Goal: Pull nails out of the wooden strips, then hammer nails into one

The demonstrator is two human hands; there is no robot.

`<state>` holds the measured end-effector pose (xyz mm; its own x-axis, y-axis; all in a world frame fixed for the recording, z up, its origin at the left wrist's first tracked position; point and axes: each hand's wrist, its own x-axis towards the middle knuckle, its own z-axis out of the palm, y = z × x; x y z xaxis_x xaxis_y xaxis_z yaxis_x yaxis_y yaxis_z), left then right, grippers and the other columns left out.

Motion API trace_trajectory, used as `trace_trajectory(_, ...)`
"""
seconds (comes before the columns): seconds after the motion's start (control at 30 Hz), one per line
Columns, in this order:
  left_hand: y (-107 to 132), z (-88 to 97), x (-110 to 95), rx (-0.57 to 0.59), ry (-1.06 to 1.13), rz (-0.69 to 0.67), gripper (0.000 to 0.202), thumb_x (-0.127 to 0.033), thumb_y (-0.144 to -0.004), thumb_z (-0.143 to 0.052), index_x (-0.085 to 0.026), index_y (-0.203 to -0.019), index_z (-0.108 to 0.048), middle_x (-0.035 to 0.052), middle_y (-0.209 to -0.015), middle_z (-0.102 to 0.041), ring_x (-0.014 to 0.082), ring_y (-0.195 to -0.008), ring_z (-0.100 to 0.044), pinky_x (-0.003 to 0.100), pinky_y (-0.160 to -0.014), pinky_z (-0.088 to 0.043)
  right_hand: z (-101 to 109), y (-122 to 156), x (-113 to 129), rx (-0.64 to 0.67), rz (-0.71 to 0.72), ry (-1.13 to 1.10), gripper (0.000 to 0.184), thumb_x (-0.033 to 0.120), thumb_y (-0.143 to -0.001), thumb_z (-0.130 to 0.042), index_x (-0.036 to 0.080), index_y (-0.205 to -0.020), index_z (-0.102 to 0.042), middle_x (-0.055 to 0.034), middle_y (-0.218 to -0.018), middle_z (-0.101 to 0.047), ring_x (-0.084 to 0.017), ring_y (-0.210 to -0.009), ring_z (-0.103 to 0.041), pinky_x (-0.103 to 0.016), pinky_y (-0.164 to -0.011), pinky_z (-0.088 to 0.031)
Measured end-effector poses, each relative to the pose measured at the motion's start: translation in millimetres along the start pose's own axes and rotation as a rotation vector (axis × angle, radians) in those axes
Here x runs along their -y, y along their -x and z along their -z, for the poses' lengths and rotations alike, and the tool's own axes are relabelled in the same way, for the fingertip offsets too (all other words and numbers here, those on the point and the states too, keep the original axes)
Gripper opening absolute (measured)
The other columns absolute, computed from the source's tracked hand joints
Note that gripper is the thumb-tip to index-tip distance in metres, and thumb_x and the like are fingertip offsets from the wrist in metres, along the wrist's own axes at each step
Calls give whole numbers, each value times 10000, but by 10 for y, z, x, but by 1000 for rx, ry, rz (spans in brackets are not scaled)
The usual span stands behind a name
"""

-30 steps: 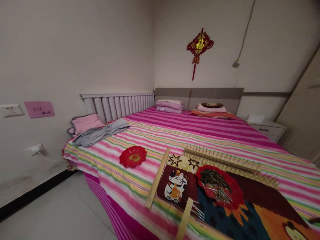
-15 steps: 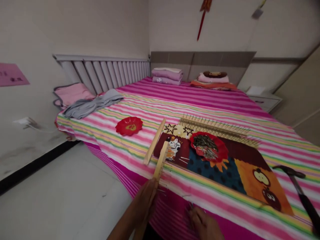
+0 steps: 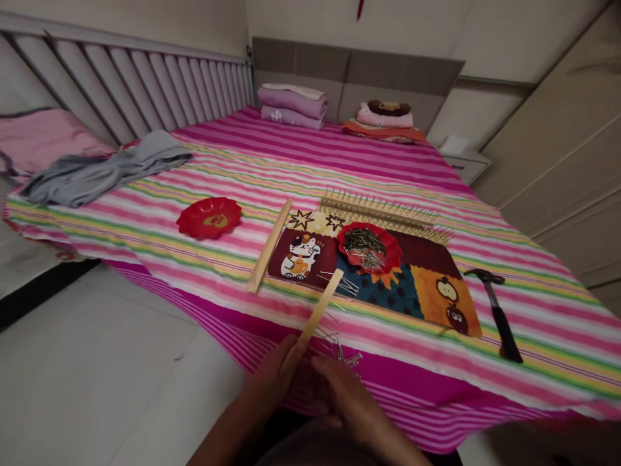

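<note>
Strip of wood [image 3: 324, 305] grasped in left hand [image 3: 281, 362] at bed [image 3: 412, 372] edge, far end apparently left free for access. Right hand [image 3: 345, 389] alongside; its hold cannot be told. Red dish [image 3: 394, 251] of nails [image 3: 363, 242] rests on patterned board [image 3: 427, 288], seemingly for easy reach.

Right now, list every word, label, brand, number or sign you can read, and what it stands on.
None can be read.
Red plate with gold mark: mark too blurred to read.
Wooden strip held by the left hand: no legible lettering.
Hammer: no legible lettering.
</note>
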<state>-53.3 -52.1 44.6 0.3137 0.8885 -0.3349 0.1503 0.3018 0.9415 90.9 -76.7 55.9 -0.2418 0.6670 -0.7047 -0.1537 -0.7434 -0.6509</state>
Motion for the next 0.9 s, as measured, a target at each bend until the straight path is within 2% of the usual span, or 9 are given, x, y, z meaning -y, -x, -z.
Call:
trace_trajectory(0.1,29,-11,3,-3,-109,-20,411,-573,-892,-405,-203,-762,-527,-12,-685,-560,163,-668,-510,290,-655,-401,32,-35,-26,32,-191,-245,287,424,-836,-527,190,-680,-472,56,-517,-459,-20,-346,-285,-141,-352,-90)
trace_trajectory(0.2,52,-10,-15,-89,-174,-10,394,-554,-897,-382,-213,-745,-506,-22,-662,-524,165,-653,-498,296,-648,-388,57,-36,-1,57,-301,-315,253,325,-861,-518,179,-666,-452,63,-499,-441,1,-329,-230,-124,-343,-57)
trace_trajectory(0.37,26,-8,44,-76,-267,-5,392,-552,-878,-402,-208,-725,-511,-23,-649,-501,162,-633,-482,300,-633,-375,72,-23,33,100,-343,-347,291,307,-916,-416,163,-670,-475,54,-501,-441,1,-324,-240,-121,-331,-66)
trace_trajectory(0.47,13,4,112,-107,-172,31,416,-591,-851,-447,-201,-729,-521,-26,-623,-504,141,-576,-466,270,-555,-369,114,-15,20,90,-322,-228,251,235,-887,-401,181,-644,-432,66,-496,-417,-6,-323,-230,-136,-343,-56)
trace_trajectory(0.6,20,68,181,-157,84,167,484,-678,-831,-431,-209,-723,-487,-80,-469,-381,87,-370,-332,223,-381,-253,292,-38,-46,-19,-151,83,192,235,-834,-436,198,-646,-439,77,-516,-394,-34,-354,-236,-175,-370,-104)
trace_trajectory(0.67,35,84,193,-106,172,204,490,-688,-826,-438,-209,-738,-497,-89,-447,-362,75,-331,-296,212,-347,-203,399,-57,-79,-132,59,369,217,267,-824,-475,201,-619,-452,59,-529,-407,-68,-421,-337,-201,-419,-227)
trace_trajectory(0.77,64,51,173,-55,225,215,478,-675,-823,-461,-207,-751,-528,-81,-451,-382,71,-332,-287,210,-343,-186,484,-35,-84,-299,371,750,108,276,-785,-555,190,-719,-560,-38,-732,-581,-168,-696,-542,-290,-641,-397)
trace_trajectory(0.83,83,6,145,-43,228,213,476,-670,-822,-465,-206,-750,-544,-69,-463,-404,80,-359,-307,216,-361,-212,462,20,-56,-332,474,812,144,313,-784,-577,187,-851,-602,-89,-907,-627,-219,-851,-570,-338,-753,-410)
trace_trajectory(0.9,99,-34,117,-39,225,212,470,-666,-810,-490,-203,-770,-558,-52,-507,-450,96,-416,-368,220,-399,-266,386,76,-26,-226,445,709,209,398,-818,-553,196,-842,-598,-67,-848,-626,-202,-798,-575,-320,-711,-422)
